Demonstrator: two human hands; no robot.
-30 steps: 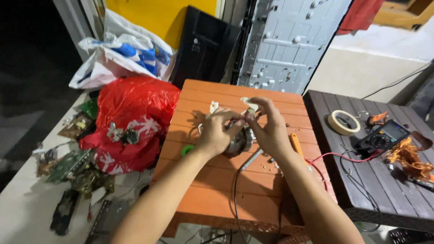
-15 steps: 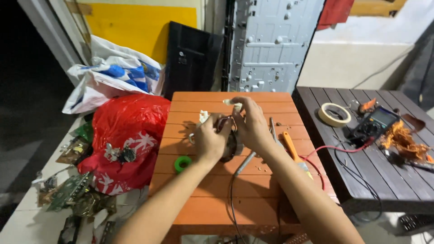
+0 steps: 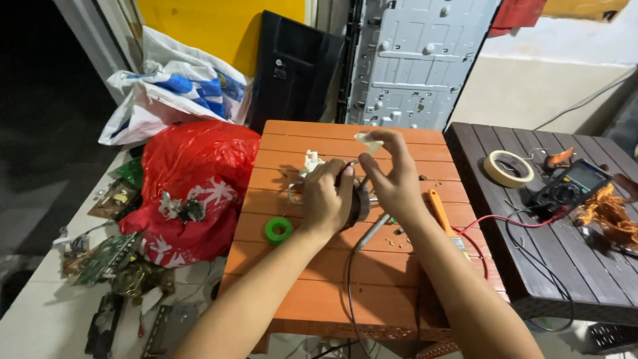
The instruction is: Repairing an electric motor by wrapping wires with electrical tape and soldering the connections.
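- Motor (image 3: 359,199), a small round metal piece with dark windings, sits near the middle of the orange slatted worktop (image 3: 312,299), toward its far half.
- Left hand (image 3: 327,199) wraps around the motor's near side, its grip closed on the body.
- Right hand (image 3: 393,179) is raised just above the motor; its grip pinches a small white plastic piece (image 3: 367,141) between thumb and fingertips.
- Second white plastic bit (image 3: 311,161) lies on the worktop just beyond the left hand.
- Green tape roll (image 3: 278,230) lies toward the worktop's left edge, near the left wrist.
- Orange-handled brush (image 3: 444,218) lies toward the right edge, beside the right forearm.
- Red wire (image 3: 488,223) runs from the right edge across to the dark slatted table (image 3: 531,279) alongside.
- On that table, a roll of masking tape (image 3: 508,168) and a multimeter (image 3: 568,189) sit well apart from the hands.
- Red plastic bag (image 3: 193,179) rests against the worktop's left edge.
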